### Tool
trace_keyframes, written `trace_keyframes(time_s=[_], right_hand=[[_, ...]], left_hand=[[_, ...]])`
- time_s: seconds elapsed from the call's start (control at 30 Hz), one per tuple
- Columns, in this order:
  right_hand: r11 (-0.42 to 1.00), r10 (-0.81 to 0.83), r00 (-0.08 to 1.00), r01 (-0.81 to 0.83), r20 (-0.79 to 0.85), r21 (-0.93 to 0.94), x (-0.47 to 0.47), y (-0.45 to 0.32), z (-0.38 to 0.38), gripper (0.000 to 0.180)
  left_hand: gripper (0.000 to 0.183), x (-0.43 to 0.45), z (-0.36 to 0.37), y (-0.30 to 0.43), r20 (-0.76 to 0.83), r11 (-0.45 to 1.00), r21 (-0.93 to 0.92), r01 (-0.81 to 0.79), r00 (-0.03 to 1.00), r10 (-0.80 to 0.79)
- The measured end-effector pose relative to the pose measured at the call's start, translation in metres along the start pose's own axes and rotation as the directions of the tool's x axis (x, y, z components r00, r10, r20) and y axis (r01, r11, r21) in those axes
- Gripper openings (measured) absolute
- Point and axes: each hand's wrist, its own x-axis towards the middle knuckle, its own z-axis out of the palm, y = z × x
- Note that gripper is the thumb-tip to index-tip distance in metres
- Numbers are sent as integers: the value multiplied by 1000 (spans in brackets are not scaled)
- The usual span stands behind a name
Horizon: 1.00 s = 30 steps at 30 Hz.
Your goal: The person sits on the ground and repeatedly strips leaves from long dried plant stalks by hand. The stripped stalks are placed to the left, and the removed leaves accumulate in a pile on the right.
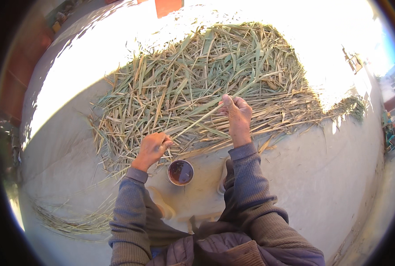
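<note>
A long, pale green reed-like stalk point(197, 123) runs slantwise between my two hands. The fist of my left hand point(153, 148) is closed around its lower left part. Farther up, my right hand point(238, 116) pinches the same stalk between thumb and fingers. Beyond that hand a leafy stretch extends to the upper right, over a broad heap of cut stalks and leaves point(184, 79), green mixed with straw-coloured. Just below my left hand, a round container point(181, 184) of dark reddish-brown liquid stands on the ground between my feet.
Thin stripped stems point(74, 221) lie loosely on the concrete ground point(304, 179) at lower left. Straighter dry stalks point(277, 113) line the heap's near edge, right of my right hand. Strong sunlight washes out the ground behind the heap. Assorted objects point(391, 133) stand at the far right.
</note>
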Motion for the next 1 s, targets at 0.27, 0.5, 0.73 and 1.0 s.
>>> trace_keyframes(time_s=[0.27,0.5,0.73,1.0], right_hand=[[988,-80,974,105,-210,109,31,-11,-48,30],[897,-39,942,180,-334,403,46,0,-53,24],[800,209,938,-1,-278,600,70,30,-82,22],[953,288,957,-290,35,90,62,46,-42,40]], left_hand=[[21,-31,-10,-32,124,998,-9,63,990,-62],[19,-47,-34,-34,201,958,-170,232,960,-196],[21,-62,-57,-42,179,935,-126,331,935,-307],[16,-65,-58,-53,163,910,-231,344,936,-313]])
